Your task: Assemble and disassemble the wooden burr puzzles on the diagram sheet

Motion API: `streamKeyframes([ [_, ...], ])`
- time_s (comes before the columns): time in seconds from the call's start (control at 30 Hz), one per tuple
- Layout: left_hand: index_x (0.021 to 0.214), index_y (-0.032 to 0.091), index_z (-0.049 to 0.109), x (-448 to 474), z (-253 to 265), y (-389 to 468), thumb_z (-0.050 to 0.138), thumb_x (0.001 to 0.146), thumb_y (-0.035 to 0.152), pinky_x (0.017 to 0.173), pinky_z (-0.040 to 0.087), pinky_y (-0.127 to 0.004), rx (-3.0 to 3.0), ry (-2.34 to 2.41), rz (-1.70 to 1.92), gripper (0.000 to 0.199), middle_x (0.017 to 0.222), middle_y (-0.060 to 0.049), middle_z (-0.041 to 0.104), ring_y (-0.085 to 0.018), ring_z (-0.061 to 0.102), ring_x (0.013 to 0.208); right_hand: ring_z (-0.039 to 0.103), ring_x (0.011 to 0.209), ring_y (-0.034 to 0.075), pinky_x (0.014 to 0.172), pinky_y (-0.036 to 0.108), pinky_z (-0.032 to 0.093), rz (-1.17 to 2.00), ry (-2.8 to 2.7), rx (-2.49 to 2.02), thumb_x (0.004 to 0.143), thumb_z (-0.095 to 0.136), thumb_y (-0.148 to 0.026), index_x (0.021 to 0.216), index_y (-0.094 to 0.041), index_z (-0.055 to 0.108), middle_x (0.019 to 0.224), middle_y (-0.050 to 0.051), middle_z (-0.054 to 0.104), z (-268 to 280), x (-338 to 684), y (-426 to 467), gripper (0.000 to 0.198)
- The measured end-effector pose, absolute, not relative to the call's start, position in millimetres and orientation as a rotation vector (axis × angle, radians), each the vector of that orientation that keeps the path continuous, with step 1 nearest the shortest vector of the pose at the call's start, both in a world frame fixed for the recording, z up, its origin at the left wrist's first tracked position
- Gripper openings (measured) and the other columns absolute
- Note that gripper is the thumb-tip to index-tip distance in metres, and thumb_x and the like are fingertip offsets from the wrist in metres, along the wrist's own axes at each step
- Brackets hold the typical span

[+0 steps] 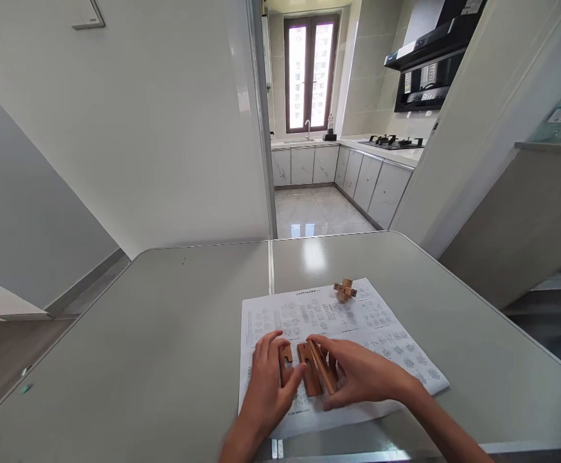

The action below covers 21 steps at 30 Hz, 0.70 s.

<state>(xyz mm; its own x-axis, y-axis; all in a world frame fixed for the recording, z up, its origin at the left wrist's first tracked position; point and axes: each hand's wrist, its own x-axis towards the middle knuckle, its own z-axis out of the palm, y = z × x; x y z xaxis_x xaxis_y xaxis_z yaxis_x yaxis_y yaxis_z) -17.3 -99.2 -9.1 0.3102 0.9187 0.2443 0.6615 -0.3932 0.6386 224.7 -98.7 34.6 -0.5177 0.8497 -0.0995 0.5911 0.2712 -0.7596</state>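
Note:
My left hand (pixel 268 386) is curled round a notched brown wooden puzzle piece (pixel 286 357), fingers along its far side and thumb near its right edge. My right hand (pixel 360 370) grips another wooden puzzle piece (pixel 322 368), tilted, between fingers and thumb. Between the hands a flat wooden piece with a cut-out (pixel 309 372) lies on the paper, partly under the right hand's piece. All this is over a printed instruction sheet (pixel 280 312) covered with small line diagrams. An assembled cross-shaped wooden puzzle (pixel 344 290) sits near the sheet's far edge.
The sheet lies on a grey-green table (pixel 188 334) with a seam (pixel 271 267) running away from me. Past the table's far edge, a doorway opens onto a kitchen with white cabinets (pixel 302 166), a gas stove (pixel 391 141) and a window (pixel 311 74). A white wall stands left.

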Motion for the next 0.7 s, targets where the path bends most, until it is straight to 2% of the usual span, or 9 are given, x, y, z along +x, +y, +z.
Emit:
streamKeyframes([
  [0.13,0.150,0.031,0.047,-14,-3,-99,0.077,0.086,0.045,0.120,0.035,-0.063,2.300,1.136,0.645,0.072,0.157,-0.012,0.048,-0.039,0.035,0.151,0.065,0.081,0.023,0.069,0.029,0.047,1.064,-2.196,-1.384,0.064,0.091,-0.040,0.130,-0.026,0.058,0.101,0.003,0.071,36,230,-97,0.075],
  [0.2,0.157,0.034,0.039,-12,-3,-97,0.079,0.085,0.045,0.121,0.034,-0.064,2.352,1.068,0.578,0.083,0.158,-0.011,0.049,-0.039,0.035,0.152,0.065,0.080,0.023,0.068,0.029,0.047,1.047,-2.221,-1.392,0.063,0.092,-0.043,0.127,-0.027,0.059,0.099,0.002,0.071,34,231,-97,0.073],
  [0.4,0.156,0.031,0.040,-17,-16,-85,0.068,0.094,0.046,0.122,0.036,-0.061,2.483,1.134,0.525,0.069,0.159,-0.010,0.047,-0.036,0.035,0.153,0.066,0.087,0.025,0.072,0.030,0.047,0.981,-2.274,-1.407,0.062,0.094,-0.039,0.132,-0.026,0.056,0.104,0.003,0.071,26,227,-93,0.081],
  [0.53,0.155,0.028,0.040,-29,-26,-67,0.065,0.097,0.045,0.121,0.038,-0.058,2.528,1.230,0.555,0.065,0.156,-0.013,0.049,-0.035,0.037,0.151,0.067,0.091,0.027,0.073,0.032,0.047,0.933,-2.307,-1.441,0.064,0.094,-0.045,0.131,-0.023,0.054,0.108,0.005,0.071,26,216,-76,0.081],
  [0.7,0.154,0.028,0.041,-46,-30,-42,0.067,0.096,0.047,0.121,0.039,-0.055,2.534,1.257,0.570,0.067,0.156,-0.013,0.049,-0.033,0.041,0.149,0.067,0.089,0.029,0.070,0.031,0.044,0.854,-2.363,-1.484,0.064,0.092,-0.052,0.127,-0.021,0.054,0.102,0.006,0.071,28,199,-51,0.079],
])
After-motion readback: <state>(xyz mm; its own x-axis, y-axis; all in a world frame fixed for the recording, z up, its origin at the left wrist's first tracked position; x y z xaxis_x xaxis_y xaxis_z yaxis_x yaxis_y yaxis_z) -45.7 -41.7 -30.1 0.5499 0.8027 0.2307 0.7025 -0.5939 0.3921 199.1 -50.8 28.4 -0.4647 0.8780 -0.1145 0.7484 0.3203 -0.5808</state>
